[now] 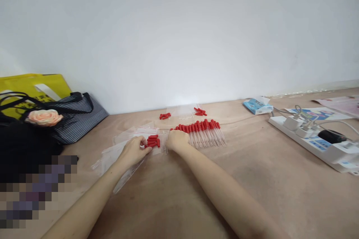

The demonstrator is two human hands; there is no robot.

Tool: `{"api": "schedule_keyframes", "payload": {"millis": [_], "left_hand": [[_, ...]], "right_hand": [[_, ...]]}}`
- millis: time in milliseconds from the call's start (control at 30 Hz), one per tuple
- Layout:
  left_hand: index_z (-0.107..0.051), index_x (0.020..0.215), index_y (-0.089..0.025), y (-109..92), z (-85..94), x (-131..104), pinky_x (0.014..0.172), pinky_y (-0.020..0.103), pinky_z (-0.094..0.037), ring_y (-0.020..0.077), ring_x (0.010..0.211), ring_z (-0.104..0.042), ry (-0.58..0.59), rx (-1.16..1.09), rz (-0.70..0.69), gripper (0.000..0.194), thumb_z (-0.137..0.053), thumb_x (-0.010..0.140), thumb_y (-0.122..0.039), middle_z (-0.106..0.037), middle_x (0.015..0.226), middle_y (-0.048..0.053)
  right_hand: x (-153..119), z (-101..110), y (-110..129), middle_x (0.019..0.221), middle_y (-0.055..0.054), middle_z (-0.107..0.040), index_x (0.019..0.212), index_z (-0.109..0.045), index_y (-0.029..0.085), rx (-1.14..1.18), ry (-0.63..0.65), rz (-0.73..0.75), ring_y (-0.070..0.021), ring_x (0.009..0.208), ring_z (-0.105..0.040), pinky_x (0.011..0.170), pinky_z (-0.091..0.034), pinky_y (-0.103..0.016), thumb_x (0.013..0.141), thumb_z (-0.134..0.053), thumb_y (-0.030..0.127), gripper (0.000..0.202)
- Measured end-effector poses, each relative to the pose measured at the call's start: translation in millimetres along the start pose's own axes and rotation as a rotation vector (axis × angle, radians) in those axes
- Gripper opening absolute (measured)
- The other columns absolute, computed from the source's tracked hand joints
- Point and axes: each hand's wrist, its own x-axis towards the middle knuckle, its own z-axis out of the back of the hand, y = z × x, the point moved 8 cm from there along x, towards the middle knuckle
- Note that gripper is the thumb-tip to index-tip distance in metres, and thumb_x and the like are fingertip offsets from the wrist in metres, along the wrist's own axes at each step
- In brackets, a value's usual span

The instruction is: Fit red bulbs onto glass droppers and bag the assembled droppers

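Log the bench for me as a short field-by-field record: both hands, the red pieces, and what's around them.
Left hand: fingertips at a small pile of red pieces; grip unclear
Right hand: over the left end of the row; fingertips hidden
Row: thin clear tubes with red tops, side by side
Far piles: two more, near the wall
Left side: clear plastic bags, striped bag, yellow bag
Right side: blue tissue pack, white power strip with plugs in it, printed sheets

Bags [81, 119] left, tubes [207, 138] between; power strip [322, 143] right (packet [254, 106] behind)
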Motion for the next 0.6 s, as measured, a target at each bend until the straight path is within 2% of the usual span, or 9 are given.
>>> {"api": "schedule_keyframes", "payload": {"millis": [167,267,333,400,433,533,600], "left_hand": [[-0.048,0.070,-0.018,2,9.8,-2,0.059,0.026,-0.040,0.0195,0.069,-0.058,0.008,0.035,0.017,0.013,-0.049,0.062,-0.028,-0.060,0.076,0.004],[-0.048,0.076,-0.017,3,19.8,-3,0.059,0.027,-0.042,0.0190,0.067,-0.058,-0.005,0.014,0.042,0.017,-0.049,0.061,-0.025,-0.060,0.077,0.005],[-0.047,0.083,-0.016,1,23.9,-5,0.060,0.027,-0.044,0.0179,0.066,-0.059,-0.034,-0.033,0.054,0.023,-0.048,0.061,-0.022,-0.060,0.077,0.004],[-0.047,0.090,-0.016,-12,22.0,-8,0.063,0.028,-0.046,0.0169,0.067,-0.060,-0.067,-0.128,-0.010,0.027,-0.047,0.063,-0.021,-0.062,0.080,0.004],[-0.048,0.093,-0.016,-22,18.9,-11,0.065,0.028,-0.047,0.0167,0.070,-0.060,-0.081,-0.184,-0.070,0.028,-0.046,0.065,-0.020,-0.062,0.082,0.004],[-0.056,0.092,-0.017,-60,3.8,-26,0.072,0.031,-0.049,0.0183,0.079,-0.061,-0.119,-0.263,-0.292,0.024,-0.045,0.071,-0.021,-0.065,0.089,0.006],[-0.062,0.086,-0.018,-84,-7.4,-40,0.079,0.035,-0.047,0.0211,0.089,-0.060,-0.151,-0.233,-0.432,0.021,-0.046,0.073,-0.022,-0.063,0.099,0.008]], "right_hand": [[-9,14,-5,0.090,-0.018,-0.065,0.090,-0.063,0.011,0.003,-0.054,-0.010,-0.0269,0.084,-0.062,0.065,-0.046,-0.034,0.072,-0.052,0.025,0.025],[-19,28,-19,0.089,-0.016,-0.064,0.088,-0.062,0.012,0.020,-0.102,0.043,-0.0265,0.085,-0.061,0.066,-0.044,-0.034,0.078,-0.045,0.027,0.024],[-29,34,-33,0.089,-0.012,-0.064,0.089,-0.059,0.014,0.039,-0.125,0.109,-0.0220,0.085,-0.060,0.068,-0.043,-0.030,0.080,-0.043,0.024,0.021],[-41,37,-51,0.087,-0.008,-0.064,0.091,-0.057,0.015,0.065,-0.144,0.189,-0.0169,0.082,-0.059,0.070,-0.041,-0.026,0.082,-0.041,0.021,0.019],[-49,39,-56,0.085,-0.008,-0.063,0.092,-0.056,0.013,0.098,-0.177,0.290,-0.0159,0.080,-0.058,0.069,-0.041,-0.025,0.083,-0.039,0.019,0.019],[-76,43,-76,0.096,-0.010,-0.061,0.109,-0.047,0.012,0.135,-0.307,0.491,-0.0173,0.086,-0.056,0.075,-0.041,-0.029,0.084,-0.037,0.015,0.027],[-88,39,-87,0.095,-0.010,-0.060,0.106,-0.048,0.014,0.117,-0.336,0.566,-0.0182,0.088,-0.054,0.078,-0.040,-0.032,0.083,-0.037,0.014,0.026]]}}
